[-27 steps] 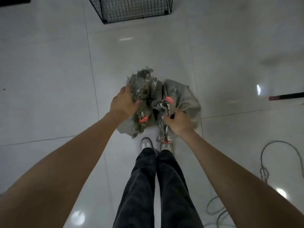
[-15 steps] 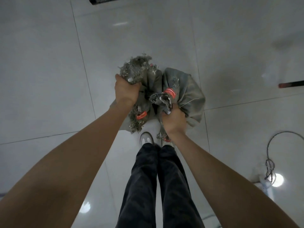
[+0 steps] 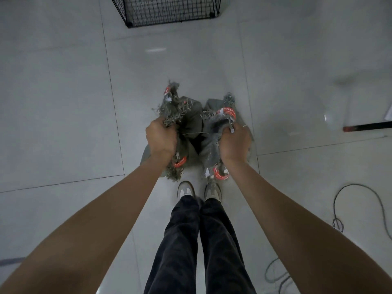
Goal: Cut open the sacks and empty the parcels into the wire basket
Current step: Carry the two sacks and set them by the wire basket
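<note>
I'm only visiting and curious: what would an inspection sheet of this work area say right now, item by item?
Surface: pale glossy floor tiles with glare spots.
Job's things: grey sacks, frayed and red-labelled, bunched together; wire basket ahead on the floor, apart from them; no parcels seen.
Clutter: red-and-black bar on the floor at the right.
Grippers: left hand grips one bunch of sack fabric; right hand grips the other.
Cables: thin looped cable on the floor at the right.
Surroundings: only the person's dark trousers and shoes; otherwise nothing seen.
</note>
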